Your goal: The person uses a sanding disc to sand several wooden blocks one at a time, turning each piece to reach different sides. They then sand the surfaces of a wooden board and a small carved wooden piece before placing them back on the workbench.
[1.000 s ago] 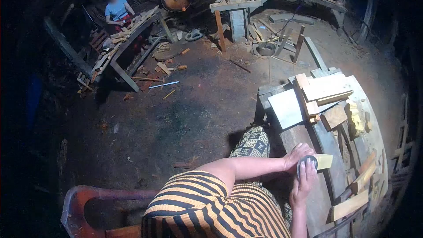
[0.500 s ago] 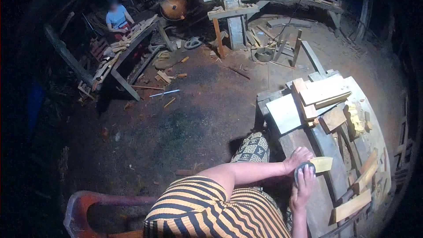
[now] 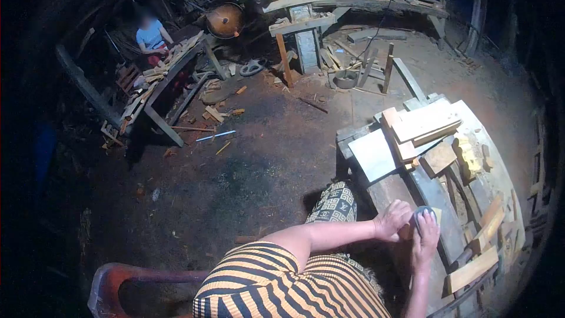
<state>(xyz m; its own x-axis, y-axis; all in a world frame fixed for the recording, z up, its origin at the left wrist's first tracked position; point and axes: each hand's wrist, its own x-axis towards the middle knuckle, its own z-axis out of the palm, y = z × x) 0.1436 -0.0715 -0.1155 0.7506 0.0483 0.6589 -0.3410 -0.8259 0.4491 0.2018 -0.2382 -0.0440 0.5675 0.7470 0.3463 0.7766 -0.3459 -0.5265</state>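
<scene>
My right hand (image 3: 425, 244) is closed over a round dark disc (image 3: 419, 214), its fingers laid across the top. Under the disc, a short, flat yellow piece of wood (image 3: 438, 215) shows only at its right edge. Just left of the disc is my left hand (image 3: 393, 221), fingers curled in and low over the bench (image 3: 385, 191). What those fingers grip is hidden, and so is the left part of the wood piece.
Stacked pale boards (image 3: 426, 121) and a white panel (image 3: 374, 154) lie at the bench's far end. Loose wood blocks (image 3: 472, 270) lie along its right side. A red chair (image 3: 109, 285) stands lower left. Another person (image 3: 150, 35) sits at a wood-laden table (image 3: 162, 75) farther off.
My right hand and the disc have slid right, covering most of the yellow wood piece. My left hand has shifted slightly left and down, apart from the disc. The view has tilted slightly.
</scene>
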